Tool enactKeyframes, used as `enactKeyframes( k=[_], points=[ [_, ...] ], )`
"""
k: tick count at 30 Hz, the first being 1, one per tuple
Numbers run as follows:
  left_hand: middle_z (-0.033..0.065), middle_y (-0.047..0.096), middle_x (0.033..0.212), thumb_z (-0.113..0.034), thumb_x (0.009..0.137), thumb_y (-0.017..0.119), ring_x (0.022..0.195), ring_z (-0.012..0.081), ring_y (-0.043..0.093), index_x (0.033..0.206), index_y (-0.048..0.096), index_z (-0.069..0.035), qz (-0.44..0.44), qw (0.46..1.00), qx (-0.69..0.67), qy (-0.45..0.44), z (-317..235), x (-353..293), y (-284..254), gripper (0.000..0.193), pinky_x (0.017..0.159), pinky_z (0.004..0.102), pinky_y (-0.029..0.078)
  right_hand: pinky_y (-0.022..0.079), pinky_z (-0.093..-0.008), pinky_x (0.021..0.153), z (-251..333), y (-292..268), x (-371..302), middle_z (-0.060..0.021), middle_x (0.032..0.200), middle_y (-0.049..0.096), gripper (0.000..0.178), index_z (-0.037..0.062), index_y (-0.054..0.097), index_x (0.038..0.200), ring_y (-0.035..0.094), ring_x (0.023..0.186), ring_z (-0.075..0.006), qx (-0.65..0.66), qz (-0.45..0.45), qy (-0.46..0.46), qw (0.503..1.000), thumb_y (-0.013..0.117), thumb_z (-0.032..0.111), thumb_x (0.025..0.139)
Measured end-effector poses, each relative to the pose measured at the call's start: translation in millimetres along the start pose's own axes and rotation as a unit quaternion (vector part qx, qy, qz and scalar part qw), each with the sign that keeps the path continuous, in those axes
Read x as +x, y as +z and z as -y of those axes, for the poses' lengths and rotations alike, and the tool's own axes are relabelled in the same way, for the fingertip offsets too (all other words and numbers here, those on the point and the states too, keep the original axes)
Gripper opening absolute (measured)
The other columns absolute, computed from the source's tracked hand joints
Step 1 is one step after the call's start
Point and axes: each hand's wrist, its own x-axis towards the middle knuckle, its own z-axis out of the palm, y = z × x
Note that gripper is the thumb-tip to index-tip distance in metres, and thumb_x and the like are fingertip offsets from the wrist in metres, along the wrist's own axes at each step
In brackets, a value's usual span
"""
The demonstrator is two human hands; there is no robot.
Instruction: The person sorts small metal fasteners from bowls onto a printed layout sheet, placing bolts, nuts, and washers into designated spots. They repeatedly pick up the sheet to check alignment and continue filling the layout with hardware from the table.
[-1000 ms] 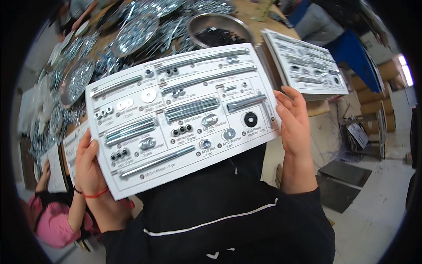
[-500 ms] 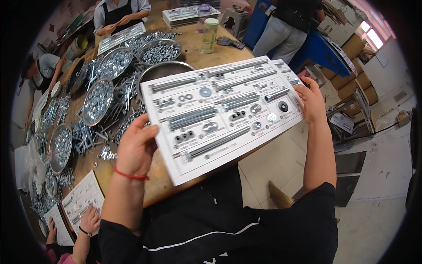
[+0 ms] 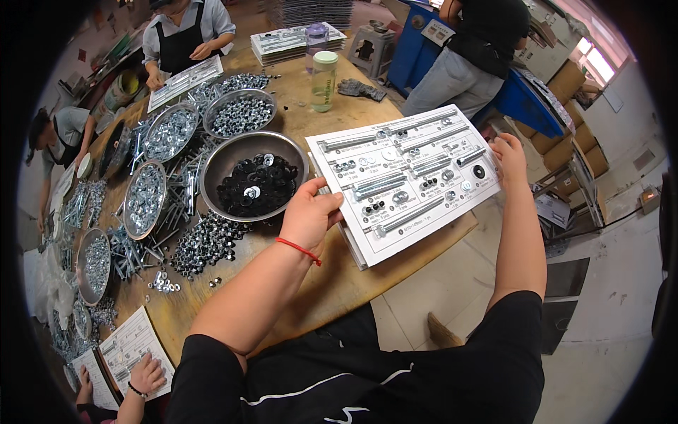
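A white printed card (image 3: 424, 205) carries rows of bolts, nuts and washers, plus a black washer at its right. My left hand (image 3: 313, 212) grips its left edge, the thumb lying over the top face. My right hand (image 3: 507, 159) closes on the far right edge. The card is slightly tilted above the table's right corner, and the edge of another white card or stack shows just beneath it. Left of my left hand sits a steel bowl (image 3: 212, 185) of black washers with a few silver ones.
Loose nuts (image 3: 205, 247) and long bolts (image 3: 185, 184) cover the wooden table (image 3: 282, 311) among more bowls. Beyond are a green bottle (image 3: 323, 85), a grey glove (image 3: 361, 90) and a card stack (image 3: 296, 42). Co-workers stand across the table; another's hand (image 3: 147, 374) touches a card at lower left.
Both my hands have carried the card right and away from me, lower over the table corner. The bowl of black washers, mostly hidden before, now shows.
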Motion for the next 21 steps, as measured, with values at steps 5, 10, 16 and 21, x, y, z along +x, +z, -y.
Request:
enactKeyframes(
  k=[5, 10, 16, 21],
  points=[
    [0.0078, 0.070, 0.101, -0.003, 0.092, 0.058, 0.088, 0.0116, 0.065, 0.131, 0.047, 0.001, 0.006, 0.999, 0.038, -0.013, 3, 5, -8, 0.041, 0.077, 0.0245, 0.051, 0.050, -0.0292, 0.074, -14, 8, -5, -0.0140, 0.095, 0.065, 0.043, -0.0026, 0.049, 0.125, 0.063, 0.084, -0.0187, -0.007, 0.001, 0.018, 1.000, 0.064, 0.016, 0.090],
    [0.0061, 0.070, 0.091, -0.005, 0.091, 0.064, 0.079, 0.0091, 0.064, 0.130, 0.050, 0.005, 0.000, 0.994, 0.112, 0.000, 3, 8, -16, 0.042, 0.070, 0.0224, 0.052, 0.049, -0.0283, 0.073, -29, 7, -1, -0.0135, 0.096, 0.065, 0.042, -0.0010, 0.050, 0.124, 0.063, 0.083, -0.0180, 0.001, 0.007, 0.015, 1.000, 0.065, 0.017, 0.090],
    [0.0012, 0.063, 0.076, -0.013, 0.083, 0.076, 0.066, 0.0068, 0.057, 0.104, 0.064, 0.004, -0.008, 0.952, 0.291, 0.094, -16, -2, -37, 0.030, 0.062, 0.0217, 0.048, 0.047, -0.0289, 0.080, -50, 3, 7, -0.0096, 0.100, 0.067, 0.042, -0.0023, 0.062, 0.115, 0.061, 0.086, -0.0184, -0.154, -0.012, -0.068, 0.986, 0.070, 0.026, 0.085],
    [0.0068, 0.058, 0.100, -0.005, 0.087, 0.062, 0.087, 0.0138, 0.054, 0.099, 0.061, -0.001, -0.050, 0.672, 0.282, 0.683, -65, -115, -58, 0.013, 0.077, 0.0265, 0.043, 0.049, -0.0313, 0.085, -31, 3, -14, -0.0153, 0.107, 0.069, 0.038, -0.0022, 0.062, 0.115, 0.065, 0.097, -0.0194, -0.216, -0.064, -0.154, 0.962, 0.068, 0.024, 0.088]
  ],
)
